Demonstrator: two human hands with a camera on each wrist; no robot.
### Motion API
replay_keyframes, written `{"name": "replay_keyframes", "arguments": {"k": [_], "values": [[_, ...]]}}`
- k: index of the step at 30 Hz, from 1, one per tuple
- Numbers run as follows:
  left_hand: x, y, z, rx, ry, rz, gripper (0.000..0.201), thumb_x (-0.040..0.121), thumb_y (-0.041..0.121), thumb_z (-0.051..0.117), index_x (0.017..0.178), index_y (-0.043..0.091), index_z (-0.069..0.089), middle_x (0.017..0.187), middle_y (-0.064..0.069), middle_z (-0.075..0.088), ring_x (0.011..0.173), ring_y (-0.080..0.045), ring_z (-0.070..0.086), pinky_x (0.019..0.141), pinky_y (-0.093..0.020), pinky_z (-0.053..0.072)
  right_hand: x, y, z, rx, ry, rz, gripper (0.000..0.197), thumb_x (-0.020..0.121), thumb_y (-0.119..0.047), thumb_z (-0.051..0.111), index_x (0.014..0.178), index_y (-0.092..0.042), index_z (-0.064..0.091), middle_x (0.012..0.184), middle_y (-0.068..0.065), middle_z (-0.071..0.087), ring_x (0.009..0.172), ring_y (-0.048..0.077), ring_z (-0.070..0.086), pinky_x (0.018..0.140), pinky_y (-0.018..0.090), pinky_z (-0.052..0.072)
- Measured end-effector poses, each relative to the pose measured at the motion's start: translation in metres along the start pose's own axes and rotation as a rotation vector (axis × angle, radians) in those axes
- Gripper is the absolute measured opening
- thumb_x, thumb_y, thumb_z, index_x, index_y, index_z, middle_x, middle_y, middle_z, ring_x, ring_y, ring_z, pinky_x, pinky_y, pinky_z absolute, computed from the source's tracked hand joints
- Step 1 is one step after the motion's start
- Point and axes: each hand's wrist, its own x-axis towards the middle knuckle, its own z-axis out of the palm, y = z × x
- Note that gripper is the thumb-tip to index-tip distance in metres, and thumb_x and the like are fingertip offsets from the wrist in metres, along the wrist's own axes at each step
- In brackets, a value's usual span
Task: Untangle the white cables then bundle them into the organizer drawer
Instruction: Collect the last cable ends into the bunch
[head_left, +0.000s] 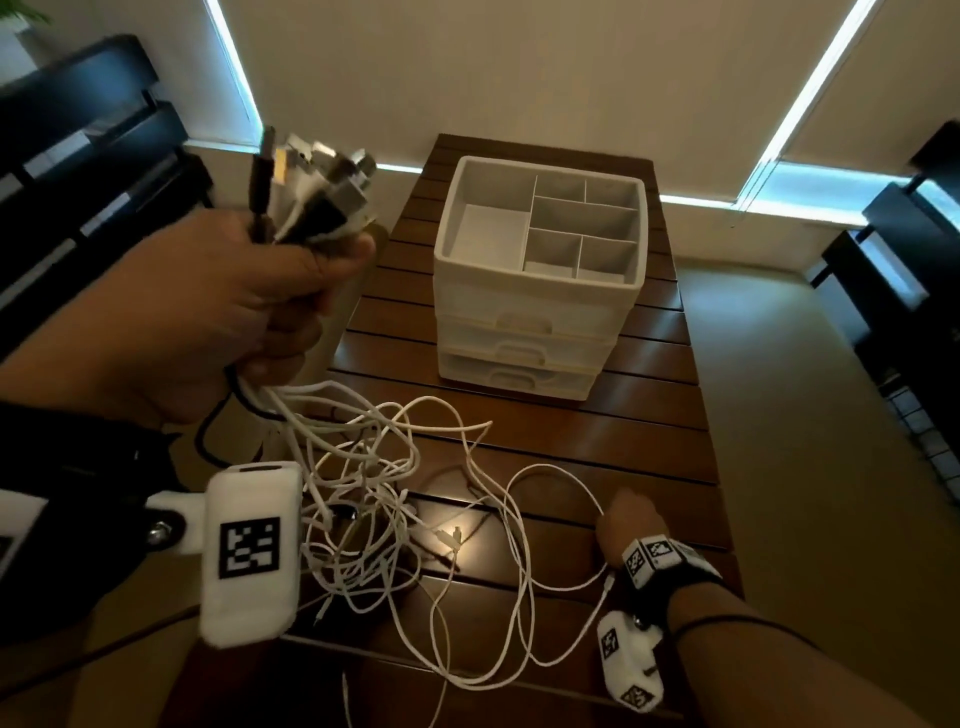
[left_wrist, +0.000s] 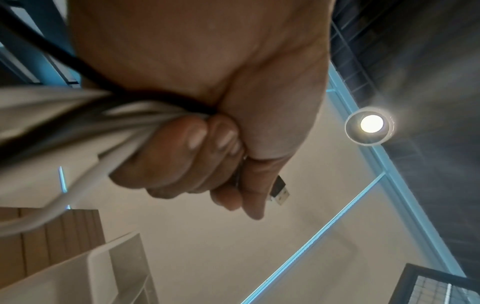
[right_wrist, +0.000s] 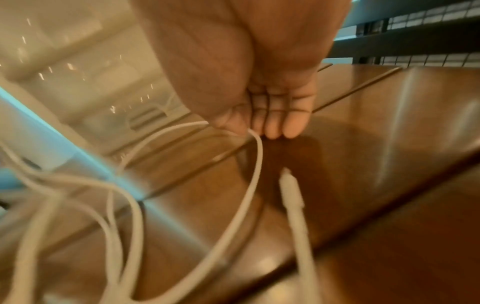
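My left hand (head_left: 249, 312) is raised at the left and grips a bunch of cable plug ends (head_left: 311, 192), white ones with one black cable among them. From that fist the white cables (head_left: 363, 493) hang down into a tangle on the wooden table (head_left: 623, 441). The left wrist view shows the left hand (left_wrist: 207, 154) closed round the bundle (left_wrist: 78, 127), a USB plug (left_wrist: 279, 191) poking out past the fingers. My right hand (head_left: 626, 525) is low on the table at the right and pinches one white cable (right_wrist: 257, 164) between thumb and fingers (right_wrist: 272, 123). A loose white plug end (right_wrist: 293, 195) lies just below it.
The white organizer (head_left: 519, 301) stands mid-table beyond the tangle, with an open divided tray on top and three shut drawers below. Dark shelving (head_left: 78, 156) stands at the left and dark furniture (head_left: 909, 249) at the right. Cable loops (head_left: 493, 670) reach the table's near edge.
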Motion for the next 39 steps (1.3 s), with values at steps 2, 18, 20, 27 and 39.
{"name": "replay_keyframes", "arguments": {"k": [2,18,20,27,39], "values": [[-0.001,0.003,0.011,-0.069,0.076,-0.013,0.037,0.073,0.043,0.077,0.063,0.017,0.053,0.048,-0.001,0.027,0.034,-0.012,0.023,0.037,-0.019,0.023,-0.006,-0.009,-0.026,0.165,0.021,-0.056,0.019,0.099,-0.015,0.043,0.094,-0.004,0.058,0.117,0.019,0.061,0.107,0.033,0.061,0.087,0.037,0.05],[0.03,0.006,0.098,0.109,0.136,-0.105,0.021,0.081,0.03,0.075,0.063,0.023,0.066,0.043,0.006,0.048,0.039,-0.008,0.041,0.046,-0.026,0.033,-0.093,-0.065,-0.198,0.803,0.078,-0.965,0.017,0.092,-0.003,0.057,0.098,-0.018,0.054,0.077,0.001,0.065,0.072,0.016,0.066,0.072,0.028,0.057],[0.028,0.008,0.083,0.136,0.271,-0.091,0.02,0.081,0.032,0.076,0.069,0.019,0.066,0.039,0.009,0.05,0.036,-0.003,0.042,0.047,-0.026,0.034,-0.08,-0.055,-0.195,0.689,0.083,-0.892,0.014,0.092,-0.009,0.058,0.098,-0.022,0.058,0.079,0.0,0.064,0.072,0.012,0.064,0.073,0.024,0.055],[0.013,0.037,0.04,-0.035,0.461,0.044,0.02,0.086,0.027,0.07,0.071,0.016,0.062,0.043,0.009,0.04,0.04,-0.009,0.031,0.039,-0.019,0.028,-0.027,-0.016,-0.156,0.617,0.212,-0.609,0.013,0.092,-0.011,0.057,0.087,-0.021,0.064,0.082,-0.001,0.067,0.083,0.014,0.063,0.077,0.028,0.048],[0.024,0.012,0.011,-0.123,0.597,-0.033,0.029,0.088,0.031,0.068,0.067,0.016,0.055,0.035,0.009,0.031,0.031,-0.007,0.025,0.038,-0.017,0.025,-0.009,0.045,-0.113,0.452,0.224,-0.292,0.027,0.094,-0.017,0.055,0.068,-0.01,0.056,0.065,0.004,0.06,0.056,0.013,0.052,0.058,0.03,0.044]]}}
